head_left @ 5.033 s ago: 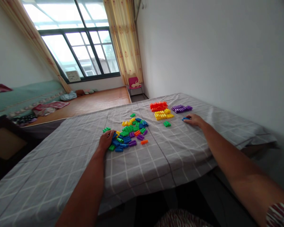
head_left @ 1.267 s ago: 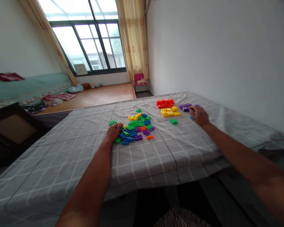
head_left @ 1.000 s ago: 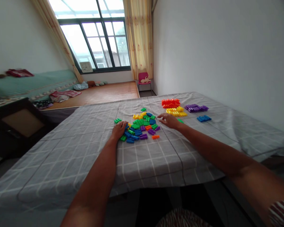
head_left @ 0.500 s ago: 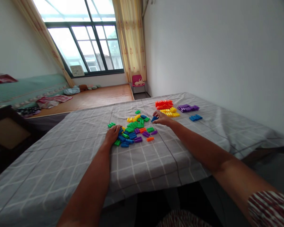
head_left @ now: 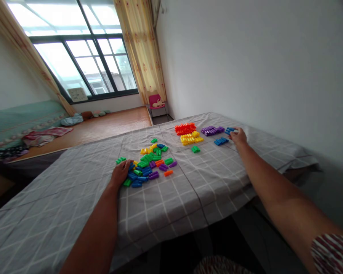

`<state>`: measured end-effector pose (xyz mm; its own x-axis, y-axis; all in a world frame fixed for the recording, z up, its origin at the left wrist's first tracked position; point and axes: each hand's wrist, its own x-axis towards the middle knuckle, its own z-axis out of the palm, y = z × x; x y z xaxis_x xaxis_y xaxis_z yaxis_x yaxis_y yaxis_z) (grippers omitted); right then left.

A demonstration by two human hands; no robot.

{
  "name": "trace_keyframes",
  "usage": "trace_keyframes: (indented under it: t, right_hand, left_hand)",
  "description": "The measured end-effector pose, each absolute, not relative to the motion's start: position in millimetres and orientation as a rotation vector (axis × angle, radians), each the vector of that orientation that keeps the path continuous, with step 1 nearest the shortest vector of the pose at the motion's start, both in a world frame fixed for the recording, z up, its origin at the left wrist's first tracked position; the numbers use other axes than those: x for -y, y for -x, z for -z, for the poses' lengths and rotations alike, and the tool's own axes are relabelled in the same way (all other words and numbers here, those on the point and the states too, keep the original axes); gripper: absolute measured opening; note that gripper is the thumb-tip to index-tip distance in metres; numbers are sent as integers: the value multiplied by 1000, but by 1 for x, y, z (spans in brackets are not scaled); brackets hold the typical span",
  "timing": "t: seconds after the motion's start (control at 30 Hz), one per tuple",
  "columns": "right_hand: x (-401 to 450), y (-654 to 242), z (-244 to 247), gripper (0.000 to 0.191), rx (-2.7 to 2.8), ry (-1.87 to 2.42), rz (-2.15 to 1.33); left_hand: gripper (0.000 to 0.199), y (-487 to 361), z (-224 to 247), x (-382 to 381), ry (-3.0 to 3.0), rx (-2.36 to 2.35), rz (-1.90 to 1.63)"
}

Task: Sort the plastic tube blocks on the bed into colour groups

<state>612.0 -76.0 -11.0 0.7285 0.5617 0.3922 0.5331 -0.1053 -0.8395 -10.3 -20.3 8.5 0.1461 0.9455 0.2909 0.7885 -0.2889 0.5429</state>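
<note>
My right hand (head_left: 239,136) is pinched on blue plastic pieces (head_left: 229,130) at the far right of the table. Just below them lies a row of blue pieces (head_left: 221,141), with a purple group (head_left: 212,131) to the left. My left hand (head_left: 122,172) rests at the left edge of a mixed pile, fingers loosely curved over it and touching blue pieces (head_left: 132,176). In that pile are green pieces (head_left: 147,157), yellow pieces (head_left: 147,151), purple pieces (head_left: 153,175) and an orange piece (head_left: 168,173). The undersides of my left fingers are hidden.
A red-orange stack (head_left: 185,128), a yellow group (head_left: 191,138) and a small green group (head_left: 196,149) lie on the grey checked tablecloth (head_left: 171,201). The white wall (head_left: 246,68) rises along the right side. A pink chair (head_left: 156,102) stands beyond the table.
My right hand has carried the blue pieces from beside the pile to the far right, uncovering the small green group. My left hand stays at the pile. The view has turned slightly right.
</note>
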Motion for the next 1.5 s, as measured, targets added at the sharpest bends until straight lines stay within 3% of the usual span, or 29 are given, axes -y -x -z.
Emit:
trace_keyframes:
  t: [0.43, 0.67, 0.83, 1.0, 1.2, 1.37, 1.5]
  right_hand:
    - [90, -627, 27, 38, 907, 2296, 241]
    - [101, -617, 22, 37, 1006, 2341, 222]
    - [107, -597, 8, 38, 1184, 2073, 405]
    - [74, -530, -15, 33, 1472, 1877, 386]
    - [18, -382, -30, 31, 2085, 1448, 35]
    - [-21, -301, -16, 32, 2118, 1602, -59]
    - [-38, -286, -11, 22, 2070, 1696, -202]
  left_hand:
    - [54, 14, -6, 18, -2142, -1669, -898]
    - [55, 12, -8, 19, -2175, -1676, -883]
    - [55, 9, -8, 22, -2183, -1686, -874]
    - [53, 6, -5, 21, -2196, -1669, -877]
    - [48, 4, -2, 22, -2227, -1673, -894]
    - [45, 6, -3, 25, -2213, -1637, -908]
    - [45, 6, -6, 28, -2193, -1589, -938]
